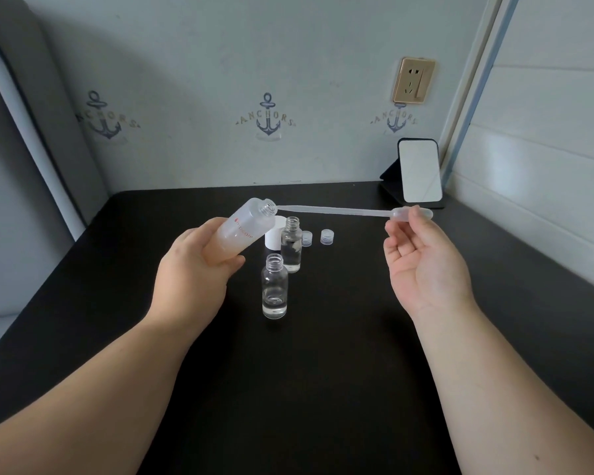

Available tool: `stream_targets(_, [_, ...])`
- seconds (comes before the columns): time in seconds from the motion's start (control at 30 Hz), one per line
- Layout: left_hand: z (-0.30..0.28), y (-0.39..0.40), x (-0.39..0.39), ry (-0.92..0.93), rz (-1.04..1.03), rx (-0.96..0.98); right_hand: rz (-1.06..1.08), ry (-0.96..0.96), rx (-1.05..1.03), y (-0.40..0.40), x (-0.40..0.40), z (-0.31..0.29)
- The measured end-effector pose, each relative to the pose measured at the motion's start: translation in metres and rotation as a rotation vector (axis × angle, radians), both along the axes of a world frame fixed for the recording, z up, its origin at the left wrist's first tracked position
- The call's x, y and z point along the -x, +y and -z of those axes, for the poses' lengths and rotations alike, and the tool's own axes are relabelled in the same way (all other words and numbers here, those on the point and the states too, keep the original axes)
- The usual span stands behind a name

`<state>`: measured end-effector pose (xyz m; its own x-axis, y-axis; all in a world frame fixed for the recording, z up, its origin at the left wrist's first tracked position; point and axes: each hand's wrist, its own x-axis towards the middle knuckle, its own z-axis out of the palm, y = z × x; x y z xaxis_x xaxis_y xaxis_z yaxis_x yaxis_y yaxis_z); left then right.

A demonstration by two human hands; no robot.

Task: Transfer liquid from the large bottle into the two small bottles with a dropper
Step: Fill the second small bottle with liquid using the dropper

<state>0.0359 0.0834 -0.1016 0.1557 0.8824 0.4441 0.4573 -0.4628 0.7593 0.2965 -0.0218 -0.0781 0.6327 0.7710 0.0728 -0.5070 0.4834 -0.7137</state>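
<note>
Bench (323,371): matte black. Large frosted translucent plastic bottle (246,228): red lettering on its side. Two small clear glass bottles (274,286) (291,245): colourless. White cylindrical cap (274,236). Translucent plastic dropper (340,211): milky. Two small ribbed caps (327,236): clear. Pale blue-grey wall (220,63): navy anchor pattern with gold lettering. Gold-framed socket (414,80).

**One head-worn view, looking forward and down**

The only camera sits on the person's head, facing forward and tilted down over the dark surface (323,389). Both forearms reach in from the bottom edge, so it stands close to the work. The wide lens bends the side walls and takes in the anchor-printed wall (220,63) behind. There is no second view to share anything with.
</note>
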Motion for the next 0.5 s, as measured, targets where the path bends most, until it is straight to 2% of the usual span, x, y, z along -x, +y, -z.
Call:
stream_targets(0.2, [0.004,0.003,0.002,0.077,-0.048,-0.04,-0.017,-0.108,0.009,-0.002,0.0,0.001])
stream_targets(0.5, [0.009,0.003,-0.006,0.158,-0.002,-0.105,-0.094,-0.251,0.024,0.003,0.014,0.004])
